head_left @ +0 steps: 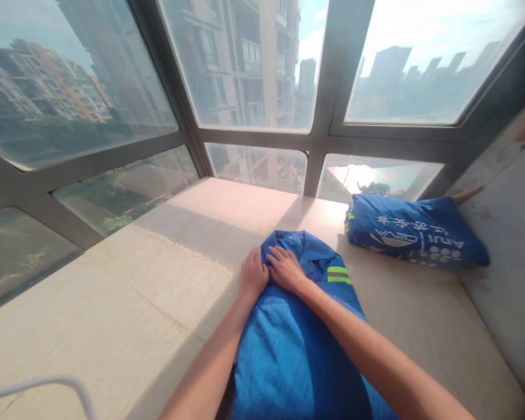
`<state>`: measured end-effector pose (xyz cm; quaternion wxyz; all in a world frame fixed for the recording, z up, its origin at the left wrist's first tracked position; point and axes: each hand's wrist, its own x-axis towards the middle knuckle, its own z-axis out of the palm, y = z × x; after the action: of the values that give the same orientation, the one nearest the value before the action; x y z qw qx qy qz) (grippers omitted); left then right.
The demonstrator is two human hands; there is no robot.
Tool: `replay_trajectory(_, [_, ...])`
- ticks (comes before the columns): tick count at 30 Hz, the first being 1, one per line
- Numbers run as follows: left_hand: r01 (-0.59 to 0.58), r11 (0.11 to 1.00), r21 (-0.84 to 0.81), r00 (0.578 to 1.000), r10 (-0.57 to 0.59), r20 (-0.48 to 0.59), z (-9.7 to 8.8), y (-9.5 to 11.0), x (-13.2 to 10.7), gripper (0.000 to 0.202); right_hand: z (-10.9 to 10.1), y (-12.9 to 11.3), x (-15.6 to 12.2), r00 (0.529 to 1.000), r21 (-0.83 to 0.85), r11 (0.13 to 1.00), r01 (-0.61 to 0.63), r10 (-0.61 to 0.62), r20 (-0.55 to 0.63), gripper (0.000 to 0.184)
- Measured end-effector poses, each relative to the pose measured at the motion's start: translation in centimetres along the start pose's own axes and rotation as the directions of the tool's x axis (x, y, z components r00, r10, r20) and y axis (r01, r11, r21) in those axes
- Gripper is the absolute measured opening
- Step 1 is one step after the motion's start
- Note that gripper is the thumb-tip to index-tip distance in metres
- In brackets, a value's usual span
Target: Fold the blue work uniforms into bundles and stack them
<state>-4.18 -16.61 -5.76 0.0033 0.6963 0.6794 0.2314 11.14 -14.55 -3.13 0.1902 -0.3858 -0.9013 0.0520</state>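
A blue work jacket (284, 350) with a collar and a yellow-green and grey reflective band lies in front of me, its collar end pointing toward the windows. My left hand (254, 272) is curled over the jacket's left edge, just below the collar, its fingers closed on the cloth. Right beside it, my right hand (285, 268) rests on the jacket front with fingers laid out over the fabric and slightly apart. The cloth under both palms is hidden. The jacket's lower end runs out of view at the bottom.
A folded blue garment (415, 233) with white lettering lies at the right, by the wall (507, 251). Window frames (254, 139) border the pale ledge (114, 303) at the back and left. A white cable (48, 380) crosses the lower left corner.
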Motion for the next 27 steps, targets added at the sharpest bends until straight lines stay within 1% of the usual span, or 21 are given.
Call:
replay_trajectory(1, [-0.016, 1.0, 0.024, 1.0, 0.016, -0.01, -0.1, 0.1, 0.0, 0.05, 0.1, -0.2, -0.2, 1.0, 0.008, 1.0, 0.01, -0.01, 0.021, 0.033])
replay_trajectory(2, [-0.039, 0.998, 0.05, 0.999, 0.039, 0.003, -0.1, 0.2, 0.1, 0.049, 0.2, -0.3, -0.4, 0.999, 0.017, 1.0, 0.015, -0.016, 0.04, 0.035])
replay_trajectory(4, [-0.084, 0.992, 0.095, 0.994, 0.077, 0.084, -0.2, 0.4, 0.2, 0.045, 0.5, -0.6, -0.9, 0.999, 0.035, 0.999, 0.007, -0.008, 0.051, 0.036])
replay_trajectory(6, [-0.091, 0.987, 0.136, 0.986, 0.071, 0.151, -0.2, 0.6, 0.3, 0.045, 0.4, -0.5, -1.6, 0.999, 0.061, 0.998, -0.012, 0.01, 0.034, 0.037])
replay_trajectory(8, [-0.085, 0.983, 0.165, 0.984, 0.057, 0.166, -0.3, 0.7, 0.4, 0.048, -0.2, 0.1, -2.5, 1.0, 0.091, 0.996, -0.023, 0.022, 0.01, 0.038])
replay_trajectory(11, [-0.065, 0.982, 0.18, 0.987, 0.037, 0.154, -0.4, 0.9, 0.5, 0.05, -2.2, 2.7, -3.8, 0.996, 0.09, 0.994, -0.064, 0.069, -0.048, 0.04])
replay_trajectory(14, [-0.051, 0.984, 0.171, 0.988, 0.024, 0.154, -0.4, 0.8, 0.6, 0.051, -4.1, 6.3, -5.4, 0.968, 0.02, 0.974, -0.224, 0.225, -0.114, 0.046])
replay_trajectory(16, [-0.05, 0.985, 0.167, 0.987, 0.023, 0.161, -0.3, 0.8, 0.7, 0.052, -4.5, 8.6, -6.7, 0.941, -0.042, 0.942, -0.332, 0.328, -0.084, 0.05])
replay_trajectory(18, [-0.055, 0.984, 0.172, 0.985, 0.025, 0.171, -0.2, 0.7, 0.7, 0.053, -4.1, 10.3, -7.9, 0.926, -0.098, 0.923, -0.373, 0.377, 0.029, 0.052])
replay_trajectory(20, [-0.062, 0.981, 0.185, 0.983, 0.028, 0.179, 0.2, 0.7, 0.6, 0.056, -3.1, 11.2, -8.9, 0.913, -0.126, 0.921, -0.368, 0.384, 0.138, 0.053])
replay_trajectory(21, [-0.064, 0.98, 0.188, 0.983, 0.029, 0.181, 0.4, 0.6, 0.6, 0.057, -2.6, 11.5, -9.3, 0.91, -0.128, 0.923, -0.363, 0.381, 0.165, 0.054])
replay_trajectory(22, [-0.063, 0.98, 0.186, 0.983, 0.029, 0.18, 0.6, 0.5, 0.7, 0.058, -2.2, 11.6, -9.5, 0.91, -0.125, 0.925, -0.36, 0.378, 0.172, 0.055])
replay_trajectory(24, [-0.047, 0.989, 0.141, 0.987, 0.024, 0.159, 0.9, 0.3, 0.9, 0.058, -1.8, 11.6, -9.5, 0.916, -0.11, 0.927, -0.359, 0.372, 0.148, 0.055])
replay_trajectory(27, [-0.006, 1.0, -0.007, 0.997, 0.006, 0.073, 0.8, -0.2, 1.3, 0.051, -2.0, 11.2, -9.1, 0.928, -0.054, 0.928, -0.369, 0.371, 0.035, 0.049])
